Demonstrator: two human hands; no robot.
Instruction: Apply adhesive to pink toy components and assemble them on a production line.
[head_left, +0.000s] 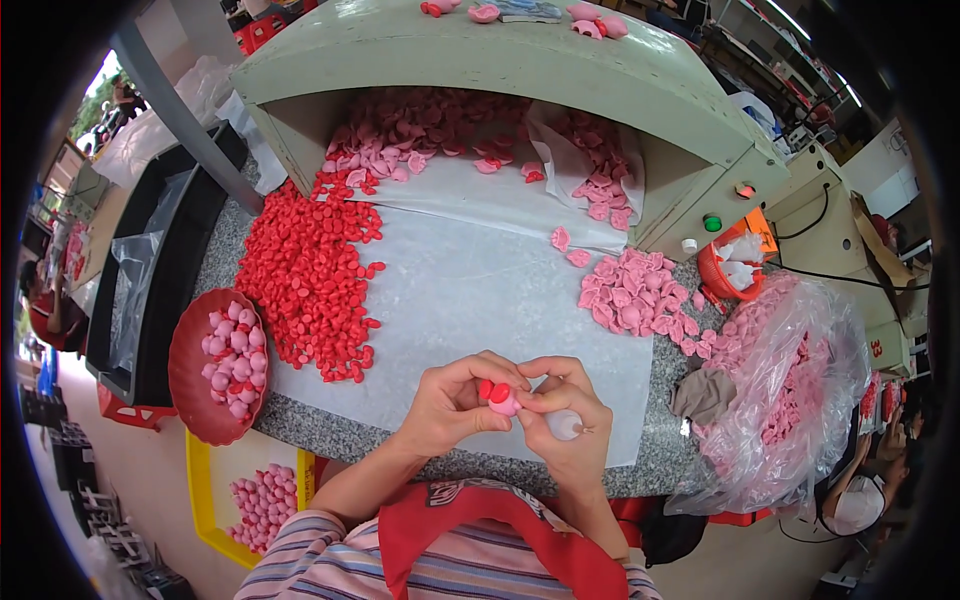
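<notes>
- Left hand (pixel 445 405): thumb and fingers pinching a small pink piece (pixel 507 404) with red parts, up over the bench's (pixel 660 450) near edge. Light grip advisable; soft-looking, could dent.
- Right hand (pixel 585 430): curled round a translucent white bottle (pixel 565 425), fingertips at the piece. Best press squarely, steadying both wrists.
- Red bits (pixel 305 290) left, pink shells (pixel 630 295) right: keep heaps unmixed.
</notes>
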